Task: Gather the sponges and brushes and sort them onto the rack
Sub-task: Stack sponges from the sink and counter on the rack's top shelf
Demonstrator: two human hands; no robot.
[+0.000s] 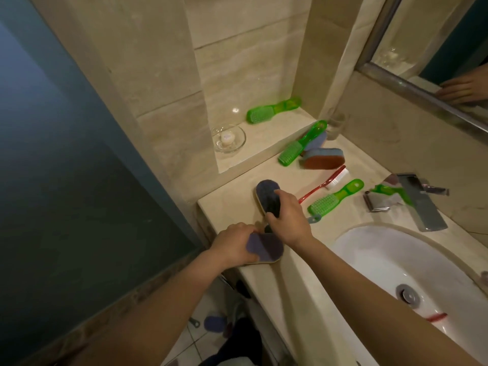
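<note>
Blue-grey lower sponge (266, 250) sits gripped in the left hand (232, 243) at centre frame; the right hand (288, 213) grips the upper sponge (266, 195) just above. Gathering step, I judge; next means carrying both to the rack, which is not in view.

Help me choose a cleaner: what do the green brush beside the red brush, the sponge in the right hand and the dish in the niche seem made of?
The green brush: translucent glossy plastic; light passes through the handle. The sponge in the right hand: dark fuzzy scouring face on pale foam, matte. The dish: clear, with bright glints, likely glass, possibly plastic.
</note>
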